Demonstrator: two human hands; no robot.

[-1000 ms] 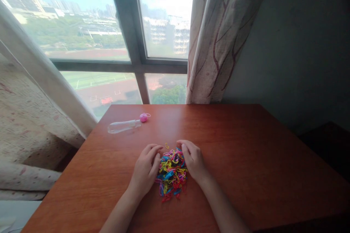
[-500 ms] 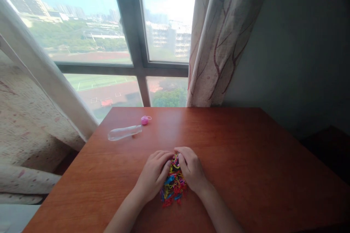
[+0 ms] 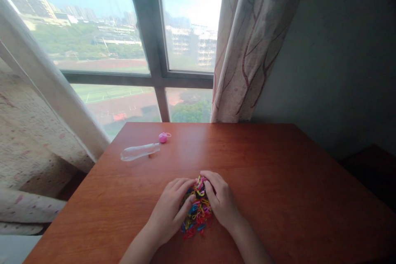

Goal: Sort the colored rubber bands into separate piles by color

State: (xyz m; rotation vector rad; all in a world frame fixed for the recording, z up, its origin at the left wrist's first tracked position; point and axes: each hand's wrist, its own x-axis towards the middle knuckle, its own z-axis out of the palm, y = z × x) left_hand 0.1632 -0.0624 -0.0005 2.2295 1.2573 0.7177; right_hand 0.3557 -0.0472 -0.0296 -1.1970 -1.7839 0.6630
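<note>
Closer together than a second ago, left hand (image 3: pixel 169 204) and right hand (image 3: pixel 222 199) flank the coloured band heap (image 3: pixel 199 211) on the desk (image 3: pixel 284 185), each grip loosely cupped, heap's long axis running fore-and-aft between.

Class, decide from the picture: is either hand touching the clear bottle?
No, the left hand and right hand flank the colourful pile, while the clear bottle lies apart from both.
</note>
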